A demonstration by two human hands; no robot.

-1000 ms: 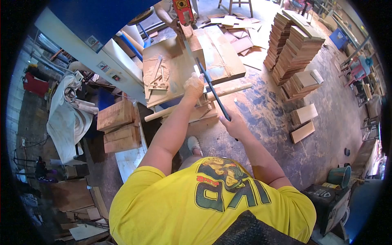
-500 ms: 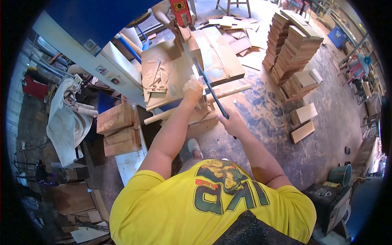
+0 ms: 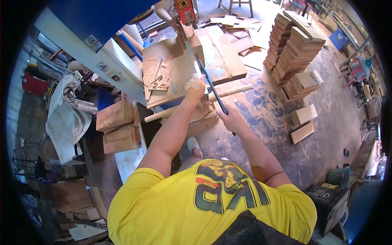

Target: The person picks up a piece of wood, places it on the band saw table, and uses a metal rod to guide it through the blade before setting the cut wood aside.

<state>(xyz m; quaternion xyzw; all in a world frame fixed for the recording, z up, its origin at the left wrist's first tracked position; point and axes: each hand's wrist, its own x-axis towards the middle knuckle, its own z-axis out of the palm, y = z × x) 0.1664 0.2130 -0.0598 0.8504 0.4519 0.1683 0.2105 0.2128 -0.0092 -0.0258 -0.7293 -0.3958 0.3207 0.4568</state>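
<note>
My left hand (image 3: 195, 87) is closed at the near end of a long pale metal strip (image 3: 189, 52) that runs along the table of a band saw (image 3: 163, 96). My right hand (image 3: 233, 119) grips a long dark bar (image 3: 213, 88), which slants forward from my fist. Its far end lies beside the strip, close to an upright wooden board (image 3: 196, 44). Above the board hangs the saw's red blade guard (image 3: 186, 12). On the far side, another person's hand (image 3: 174, 23) is at the wood. The blade itself is hard to make out.
Thin offcuts (image 3: 157, 77) and sawdust lie on the table's left. A round wooden rod (image 3: 234, 93) crosses its front edge. Tall stacks of boards (image 3: 296, 51) stand right, thick blocks (image 3: 118, 128) left. Loose boards (image 3: 243, 43) cover the floor behind.
My right hand and the dark bar have moved slightly forward, away from me. My left hand stays at the strip's near end. The whole view has shifted a little.
</note>
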